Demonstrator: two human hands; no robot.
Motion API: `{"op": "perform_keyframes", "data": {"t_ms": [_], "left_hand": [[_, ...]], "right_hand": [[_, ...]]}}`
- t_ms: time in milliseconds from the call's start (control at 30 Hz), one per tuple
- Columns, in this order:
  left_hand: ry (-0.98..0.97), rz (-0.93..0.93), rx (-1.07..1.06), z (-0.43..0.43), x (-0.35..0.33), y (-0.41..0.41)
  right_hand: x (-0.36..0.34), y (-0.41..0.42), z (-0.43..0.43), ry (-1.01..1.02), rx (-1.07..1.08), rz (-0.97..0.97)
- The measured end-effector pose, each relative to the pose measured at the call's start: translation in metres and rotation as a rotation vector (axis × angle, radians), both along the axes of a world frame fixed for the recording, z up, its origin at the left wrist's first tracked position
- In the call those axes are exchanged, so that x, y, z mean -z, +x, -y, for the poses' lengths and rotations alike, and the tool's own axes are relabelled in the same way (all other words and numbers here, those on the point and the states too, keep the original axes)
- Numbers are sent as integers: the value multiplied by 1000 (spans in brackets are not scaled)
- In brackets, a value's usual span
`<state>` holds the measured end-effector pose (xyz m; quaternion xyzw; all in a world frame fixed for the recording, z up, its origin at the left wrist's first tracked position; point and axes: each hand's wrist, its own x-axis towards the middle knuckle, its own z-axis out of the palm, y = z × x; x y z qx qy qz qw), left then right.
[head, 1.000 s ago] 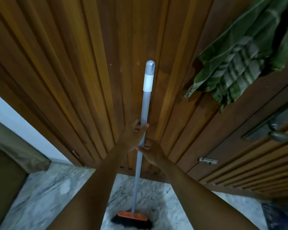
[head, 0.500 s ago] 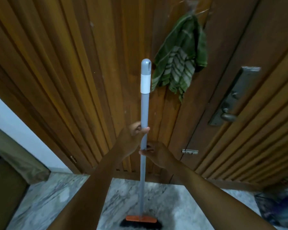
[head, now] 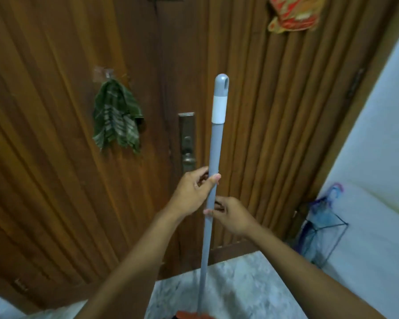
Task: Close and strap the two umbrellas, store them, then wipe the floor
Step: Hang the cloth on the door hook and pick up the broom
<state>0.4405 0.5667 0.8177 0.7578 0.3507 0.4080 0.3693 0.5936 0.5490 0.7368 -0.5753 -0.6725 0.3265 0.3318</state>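
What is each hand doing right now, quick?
Left hand: closed, gripping the grey broom handle, thumb across its front.
Right hand: closed, gripping the same handle just below the left.

A big brown wooden door (head: pixel 55 157) fills the view, and a green striped cloth (head: pixel 116 118) hangs on it near a metal handle plate (head: pixel 187 141). A white wall (head: pixel 378 134) stands on the right, and the floor (head: pixel 235 286) is pale grey stone.
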Motion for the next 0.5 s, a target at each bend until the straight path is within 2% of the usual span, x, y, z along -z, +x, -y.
{"op": "perform_keyframes", "data": {"t_ms": [233, 500], "left_hand": [[11, 27, 239, 42, -17, 152], [-80, 61, 577, 70, -11, 319]], "right_hand": [[-23, 136, 78, 52, 271, 36], [-19, 271, 150, 54, 641, 99]]}}
